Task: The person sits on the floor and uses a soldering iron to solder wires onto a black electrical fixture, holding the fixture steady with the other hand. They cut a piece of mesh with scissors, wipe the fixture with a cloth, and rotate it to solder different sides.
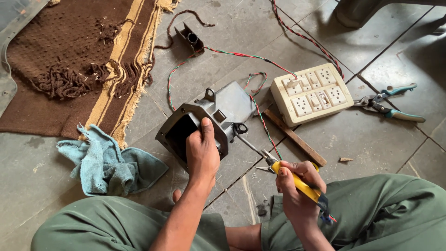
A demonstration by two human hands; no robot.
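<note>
On the tiled floor [381,139] between the person's knees lies a grey metal housing [204,121], tipped toward the camera. The left hand [202,151] is clamped over its dark open rim, thumb along the edge — a sound grip, since the casting looks heavy, rigid and sharp-cornered. The right hand [297,190] is closed around yellow-handled pliers [290,179], whose jaws seem to pinch a thin rod [248,144] running to the housing, though the tips are small here. Nearby lie a blue rag [107,162], a cream switchboard [312,93] with twisted wire [232,54], and teal-handled snips [390,104].
</note>
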